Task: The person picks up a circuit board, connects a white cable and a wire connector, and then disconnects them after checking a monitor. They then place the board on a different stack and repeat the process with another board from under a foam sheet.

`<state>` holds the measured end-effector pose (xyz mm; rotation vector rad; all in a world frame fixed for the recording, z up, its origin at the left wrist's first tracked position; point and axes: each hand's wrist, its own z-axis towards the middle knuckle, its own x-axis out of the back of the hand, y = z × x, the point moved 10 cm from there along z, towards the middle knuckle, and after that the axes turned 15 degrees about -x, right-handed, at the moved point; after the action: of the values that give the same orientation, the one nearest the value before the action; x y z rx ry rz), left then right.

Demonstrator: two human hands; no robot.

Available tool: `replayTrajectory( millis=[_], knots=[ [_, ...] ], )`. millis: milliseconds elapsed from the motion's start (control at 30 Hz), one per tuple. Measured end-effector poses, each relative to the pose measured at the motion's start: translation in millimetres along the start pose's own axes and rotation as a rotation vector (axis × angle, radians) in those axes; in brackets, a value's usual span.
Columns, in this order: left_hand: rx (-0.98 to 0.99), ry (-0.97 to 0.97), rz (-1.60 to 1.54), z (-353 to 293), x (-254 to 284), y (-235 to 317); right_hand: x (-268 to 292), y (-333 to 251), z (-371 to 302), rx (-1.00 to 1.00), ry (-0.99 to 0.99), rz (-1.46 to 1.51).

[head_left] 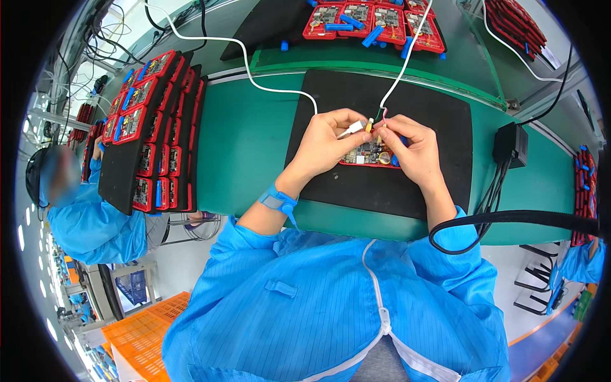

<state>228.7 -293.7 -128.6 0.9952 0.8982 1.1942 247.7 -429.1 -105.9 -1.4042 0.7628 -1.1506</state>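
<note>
A green circuit board (366, 155) in a red tray lies on the black mat (382, 197), partly covered by my hands. My left hand (318, 143) is closed, with a white cable plug (354, 128) between thumb and fingers at the board's upper left. Beside the plug is a small yellow connector (369, 125). My right hand (417, 151) pinches a small pale connector (380, 135) over the board. Thin pink and dark wires (384, 115) run into it from a second white cable (405, 60). Something blue lies under my right fingers. A blue strap (273, 200) circles my left wrist.
Stacked black boards of red-framed circuit boards (143, 108) stand at the left. More red trays (375, 25) with blue pieces lie beyond the green ledge. A black adapter (511, 145) with hanging cables sits at the right. A person in blue (95, 223) is at far left.
</note>
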Motion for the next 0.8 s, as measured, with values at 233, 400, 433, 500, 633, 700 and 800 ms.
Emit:
replayTrajectory(
  millis=[233,400,433,500,633,700,800],
  knots=[
    [0.123,-0.026,-0.066,3,7,-4,0,15,8,-0.117,-0.035,0.131],
    [0.096,-0.058,-0.095,5,4,3,2,12,10,-0.112,-0.062,0.127],
    [0.073,-0.038,-0.119,5,4,5,1,12,10,-0.116,-0.068,0.125],
    [0.089,-0.06,-0.105,5,6,5,2,7,9,-0.072,-0.066,0.125],
    [0.11,-0.084,-0.008,2,6,-2,2,3,8,-0.004,-0.055,0.059],
    [0.109,-0.074,0.008,1,6,-4,1,3,7,-0.024,-0.041,-0.003],
    [0.067,-0.056,0.054,1,6,1,2,0,5,-0.003,-0.004,-0.054]
  ],
)
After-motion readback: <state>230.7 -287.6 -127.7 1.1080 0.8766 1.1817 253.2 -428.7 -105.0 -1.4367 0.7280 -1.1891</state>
